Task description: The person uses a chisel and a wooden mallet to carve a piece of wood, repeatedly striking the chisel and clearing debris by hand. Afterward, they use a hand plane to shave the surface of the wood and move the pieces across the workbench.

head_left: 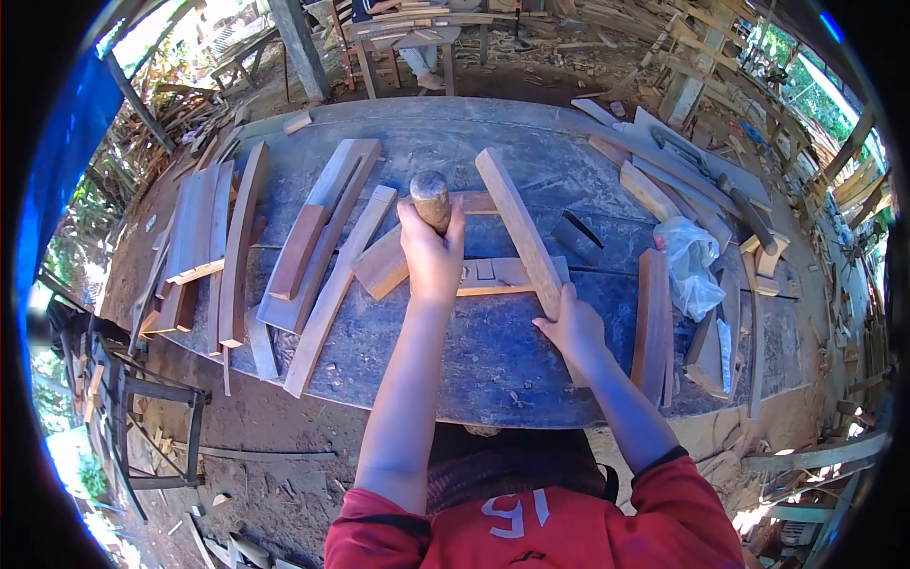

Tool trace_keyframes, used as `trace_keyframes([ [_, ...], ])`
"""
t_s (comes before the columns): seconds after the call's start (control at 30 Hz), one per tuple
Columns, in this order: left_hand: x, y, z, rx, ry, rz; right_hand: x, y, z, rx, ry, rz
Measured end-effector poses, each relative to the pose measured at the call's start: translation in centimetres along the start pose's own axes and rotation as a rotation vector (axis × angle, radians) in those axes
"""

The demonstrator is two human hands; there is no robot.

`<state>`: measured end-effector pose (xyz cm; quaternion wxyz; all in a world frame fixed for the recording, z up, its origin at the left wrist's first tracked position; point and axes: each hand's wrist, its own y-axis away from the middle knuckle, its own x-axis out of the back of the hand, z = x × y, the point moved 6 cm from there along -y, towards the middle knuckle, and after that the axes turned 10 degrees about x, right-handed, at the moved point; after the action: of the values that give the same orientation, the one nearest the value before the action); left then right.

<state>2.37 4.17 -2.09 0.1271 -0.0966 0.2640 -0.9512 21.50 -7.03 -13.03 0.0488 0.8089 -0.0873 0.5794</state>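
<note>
The person's left hand [433, 263] had its fingers wrapped around a round tool [430, 194], its blunt end above them; the right hand [575, 330] gripped the near end of a wooden strip [518, 226] that slanted away over the table [455, 353]

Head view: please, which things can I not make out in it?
All in the head view:
Round wooden tool: lower part, hidden by the left hand.
Long wood strip: the part covered by the right hand.
White plastic bag: any contents, hidden by crumpled folds.
Far person: head, cut off by top edge.
</note>
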Motion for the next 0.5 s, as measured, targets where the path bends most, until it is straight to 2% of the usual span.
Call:
trace_keyframes([
  [0.13, -0.4, -0.1, 0.4, 0.018, -0.014, -0.028, 2.3, -0.6, 2.6, 0.047, -0.153, -0.052],
  [0.2, -0.9, 0.0, 0.5, 0.064, -0.045, -0.072, 4.8, -0.7, 3.1, 0.177, -0.223, -0.060],
  [0.27, -1.0, -0.2, 0.4, 0.049, -0.048, -0.066, 10.4, 0.2, 1.5, 0.152, -0.227, 0.014],
  [0.3, -1.0, -0.2, 0.4, 0.040, -0.056, -0.064, 13.0, 0.7, 0.9, 0.191, -0.258, 0.116],
  [0.33, -1.0, -0.1, 0.5, 0.033, -0.064, -0.063, 14.9, 1.0, 0.6, 0.228, -0.288, 0.216],
  [0.37, -1.1, -0.2, 0.5, 0.069, -0.067, -0.083, 15.5, 1.1, 0.6, 0.231, -0.284, 0.216],
  [0.43, -1.2, -0.4, 0.6, 0.060, -0.043, -0.080, 18.2, 1.8, 0.6, 0.310, -0.505, 0.541],
  [0.47, -1.1, -0.4, 0.6, 0.052, -0.025, -0.081, 18.9, 2.1, 0.3, 0.314, -0.501, 0.541],
  [0.5, -1.0, -0.4, 0.7, 0.053, -0.025, -0.076, 19.5, 2.5, -1.1, 0.425, -0.339, 0.461],
])
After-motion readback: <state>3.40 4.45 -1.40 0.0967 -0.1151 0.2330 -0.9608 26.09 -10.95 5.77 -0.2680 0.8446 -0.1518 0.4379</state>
